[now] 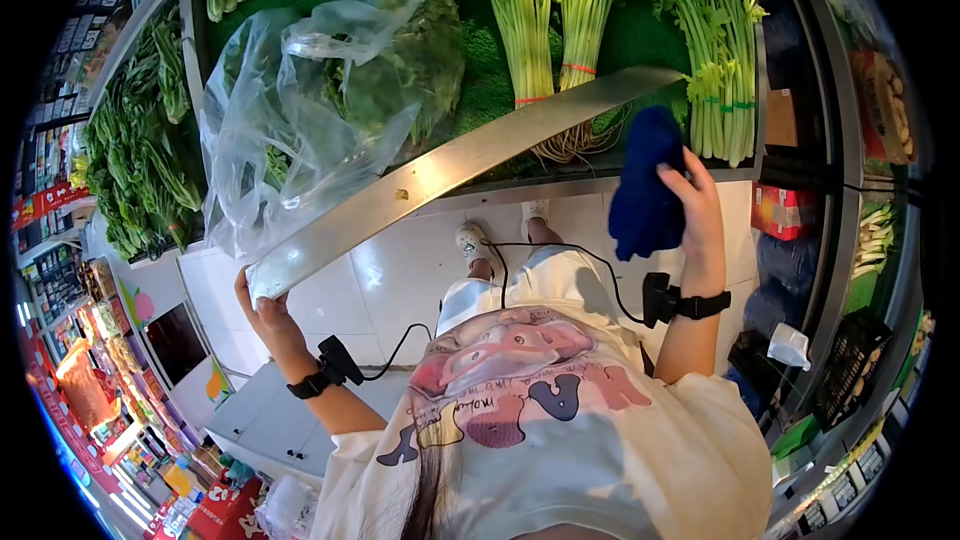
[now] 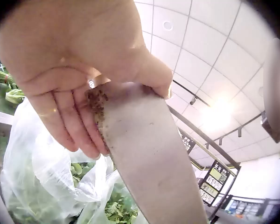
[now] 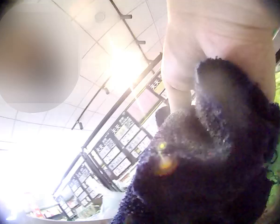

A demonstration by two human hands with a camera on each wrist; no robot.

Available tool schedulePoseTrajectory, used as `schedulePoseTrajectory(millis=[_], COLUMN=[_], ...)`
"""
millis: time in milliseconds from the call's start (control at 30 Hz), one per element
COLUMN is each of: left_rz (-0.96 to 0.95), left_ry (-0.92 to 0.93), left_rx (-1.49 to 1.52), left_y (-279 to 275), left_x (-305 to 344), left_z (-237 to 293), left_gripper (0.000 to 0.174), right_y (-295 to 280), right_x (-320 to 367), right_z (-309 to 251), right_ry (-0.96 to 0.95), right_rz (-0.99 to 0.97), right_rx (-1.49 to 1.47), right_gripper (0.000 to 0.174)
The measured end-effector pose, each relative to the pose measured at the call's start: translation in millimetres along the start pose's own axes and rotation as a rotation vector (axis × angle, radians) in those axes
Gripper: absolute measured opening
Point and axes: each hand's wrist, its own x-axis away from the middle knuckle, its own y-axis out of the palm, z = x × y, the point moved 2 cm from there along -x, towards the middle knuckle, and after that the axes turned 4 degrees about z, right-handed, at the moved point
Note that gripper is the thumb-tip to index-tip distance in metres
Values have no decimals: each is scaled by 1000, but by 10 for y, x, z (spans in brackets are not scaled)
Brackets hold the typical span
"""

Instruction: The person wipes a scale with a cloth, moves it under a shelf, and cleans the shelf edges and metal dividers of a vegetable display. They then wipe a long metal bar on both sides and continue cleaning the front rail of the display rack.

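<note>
My left hand point(image 1: 268, 317) grips the near left end of a long flat metal strip point(image 1: 420, 177), thumb on one face and fingers behind it. In the left wrist view brown dirt marks the edge of the strip point(image 2: 144, 149) beside the fingers. The strip slants up to the right, over the front of the vegetable stand, its far end by the celery. My right hand point(image 1: 697, 202) holds a dark blue cloth point(image 1: 648, 185) near that far end. In the right wrist view the fuzzy cloth point(image 3: 200, 163) bunches below the palm and hides most of the fingers.
A clear plastic bag point(image 1: 310, 90) of leafy greens lies on the green-lined stand. Bundles of celery point(image 1: 590, 20) with red bands lie behind the strip, and more celery point(image 1: 725, 90) is at right. Leafy greens point(image 1: 145, 140) fill the left side. Cables run from both wrist cameras.
</note>
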Motion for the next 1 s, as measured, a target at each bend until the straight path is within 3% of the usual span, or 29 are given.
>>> schedulePoseTrajectory(millis=[167, 267, 367, 533, 667, 767, 933, 1000], left_rz=[5, -99, -117, -63, -27, 26, -76, -106], left_ry=[-134, -183, -172, -307, -378, -348, -188, 16], left_rx=[-116, -194, -199, -186, -115, -77, -106, -132], left_y=[-52, -62, 33, 64, 18, 85, 78, 95], left_x=[13, 5, 22, -4, -58, -34, -45, -3], left_z=[68, 188, 380, 526, 505, 622, 786, 874], left_gripper=[59, 51, 48, 45, 45, 45, 43, 45], right_y=[-186, -189, -148, -101, -65, 77, 210, 313], right_x=[194, 240, 257, 267, 278, 382, 347, 267], right_z=[39, 175, 281, 443, 614, 538, 763, 948], right_ry=[39, 20, 29, -12, -103, -23, 81, 144], right_rz=[104, 129, 86, 74, 150, 90, -82, -195], right_rx=[-125, -136, -170, -173, -58, -188, -445, -612], right_gripper=[38, 37, 37, 38, 43, 42, 37, 36])
